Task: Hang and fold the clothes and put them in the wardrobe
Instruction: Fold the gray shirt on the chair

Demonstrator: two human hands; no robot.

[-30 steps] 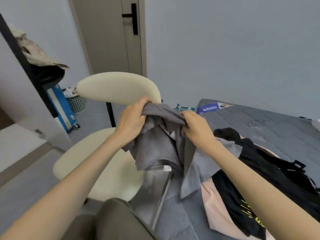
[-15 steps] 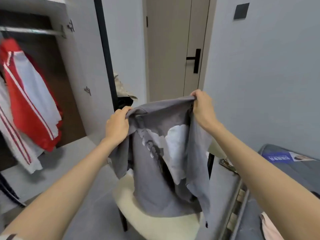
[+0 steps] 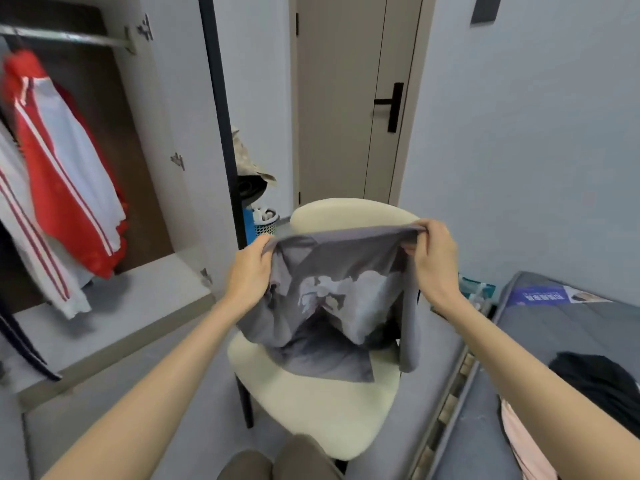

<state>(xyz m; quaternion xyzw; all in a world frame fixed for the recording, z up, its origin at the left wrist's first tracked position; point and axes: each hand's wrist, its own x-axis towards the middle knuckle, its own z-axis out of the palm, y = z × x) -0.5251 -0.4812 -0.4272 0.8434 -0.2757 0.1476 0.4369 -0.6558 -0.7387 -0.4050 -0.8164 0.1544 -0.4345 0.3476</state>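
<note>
1. Grey T-shirt (image 3: pixel 332 292) with a pale print hung at the centre of the view. It was stretched between both hands above the cream chair (image 3: pixel 311 417), and its lower part draped onto the seat.
2. The left hand (image 3: pixel 249 271) gripped the shirt's top edge at its 9 o'clock side, fingers curled round bunched cloth.
3. The right hand (image 3: pixel 434 263) pinched the top edge at the shirt's 2 o'clock corner between thumb and fingers, slightly higher than the left.
4. The wardrobe (image 3: pixel 162 133) stood open at 10 o'clock, with a red and white jacket (image 3: pixel 65 168) hanging from its rail (image 3: pixel 69 38).
5. The bed (image 3: pixel 571 327) lay at 4 o'clock, carrying a black garment (image 3: pixel 602 379) and a pink garment (image 3: pixel 523 441), both well apart from the shirt.
6. A closed door (image 3: pixel 339 98) with a black handle stood at 12 o'clock, behind the chair.
</note>
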